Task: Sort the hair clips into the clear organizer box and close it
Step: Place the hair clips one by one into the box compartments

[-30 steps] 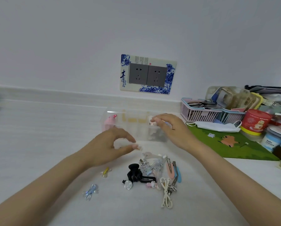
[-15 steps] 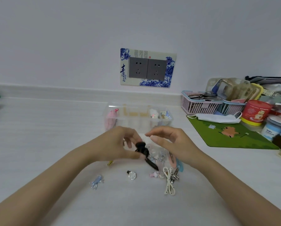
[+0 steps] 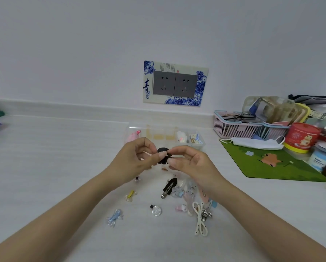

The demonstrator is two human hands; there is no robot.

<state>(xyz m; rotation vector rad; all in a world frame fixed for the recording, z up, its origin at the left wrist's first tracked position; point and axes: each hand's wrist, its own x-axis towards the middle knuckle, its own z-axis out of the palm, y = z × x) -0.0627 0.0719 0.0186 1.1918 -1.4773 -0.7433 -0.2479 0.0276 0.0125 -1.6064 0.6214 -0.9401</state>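
Note:
Both hands hold a small black claw clip (image 3: 162, 152) up over the white table, in front of the clear organizer box (image 3: 200, 143). My left hand (image 3: 134, 162) pinches it from the left and my right hand (image 3: 191, 163) pinches it from the right. The box stands open, with a pink clip (image 3: 133, 136) at its left end and small clips in its right compartments. Loose clips lie below the hands: a black snap clip (image 3: 168, 187), a yellow one (image 3: 130, 194), a blue bow (image 3: 114, 217), a clear rose clip (image 3: 156, 210) and a white dotted loop (image 3: 201, 221).
A green mat (image 3: 272, 163) with a face mask (image 3: 253, 143) lies to the right. Behind it stand pink and blue baskets (image 3: 238, 127), a red tub (image 3: 301, 137) and jars. A wall socket plate (image 3: 175, 84) sits above the box.
My left hand picked the black claw clip out of the pile and lifted it. My right hand came back from the box and now pinches the same clip.

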